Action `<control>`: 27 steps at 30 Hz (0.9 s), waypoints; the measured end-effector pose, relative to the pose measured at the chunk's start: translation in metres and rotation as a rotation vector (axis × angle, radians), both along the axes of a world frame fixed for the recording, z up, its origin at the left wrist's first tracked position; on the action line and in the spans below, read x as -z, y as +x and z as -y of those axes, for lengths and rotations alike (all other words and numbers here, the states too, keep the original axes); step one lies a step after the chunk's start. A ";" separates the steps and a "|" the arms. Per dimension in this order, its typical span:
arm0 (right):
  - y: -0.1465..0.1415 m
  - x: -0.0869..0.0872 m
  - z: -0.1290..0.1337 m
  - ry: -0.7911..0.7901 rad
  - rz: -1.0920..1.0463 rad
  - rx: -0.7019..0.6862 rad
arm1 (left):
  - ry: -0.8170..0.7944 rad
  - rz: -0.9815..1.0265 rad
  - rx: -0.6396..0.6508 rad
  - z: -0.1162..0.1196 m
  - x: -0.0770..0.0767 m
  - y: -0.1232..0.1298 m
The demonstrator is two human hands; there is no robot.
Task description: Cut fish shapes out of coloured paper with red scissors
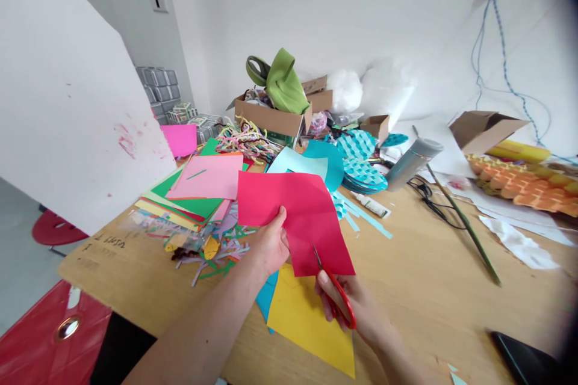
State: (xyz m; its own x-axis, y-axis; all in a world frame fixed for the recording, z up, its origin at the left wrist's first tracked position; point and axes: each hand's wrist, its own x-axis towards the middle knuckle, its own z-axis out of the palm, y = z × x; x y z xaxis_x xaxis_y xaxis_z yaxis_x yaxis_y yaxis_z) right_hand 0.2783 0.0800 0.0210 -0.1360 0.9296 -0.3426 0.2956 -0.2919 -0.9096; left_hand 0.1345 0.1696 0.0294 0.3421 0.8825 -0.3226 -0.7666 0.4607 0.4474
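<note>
A sheet of red paper (293, 204) is held up above the table, pinched at its left part by my left hand (273, 243), with the thumb on top. My right hand (347, 298) grips red-handled scissors (341, 298), fingers in the loops. The metal blades reach onto the lower part of the red sheet; the lower blade is hidden by the paper. Under both hands lies a yellow sheet (311, 328), with a blue sheet (268, 295) partly showing at its left edge.
Coloured paper (210, 177) is stacked at the left above paper scraps (221, 255). Behind are woven blue discs (361, 162) and a cardboard box (268, 117). To the right stand a grey bottle (410, 162), a glue tube (371, 204), a green stick (469, 228) and a phone (524, 358).
</note>
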 end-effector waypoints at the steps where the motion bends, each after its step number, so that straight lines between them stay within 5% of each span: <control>1: 0.000 0.000 -0.001 0.011 0.001 -0.006 | 0.000 0.022 0.010 0.001 -0.001 0.000; 8: 0.002 0.006 -0.004 0.023 0.020 -0.002 | 0.026 0.125 0.047 0.002 -0.003 0.000; 27: -0.001 0.004 -0.004 0.042 0.073 0.049 | -0.074 0.022 0.022 0.006 -0.001 0.004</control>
State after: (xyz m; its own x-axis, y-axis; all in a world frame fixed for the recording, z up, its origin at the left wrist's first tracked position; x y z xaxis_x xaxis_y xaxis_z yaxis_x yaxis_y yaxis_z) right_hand 0.2769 0.0841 0.0168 -0.0664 0.9483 -0.3103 0.3481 -0.2695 -0.8979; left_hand 0.1386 0.1640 0.0306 0.3687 0.8486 -0.3793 -0.7652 0.5088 0.3945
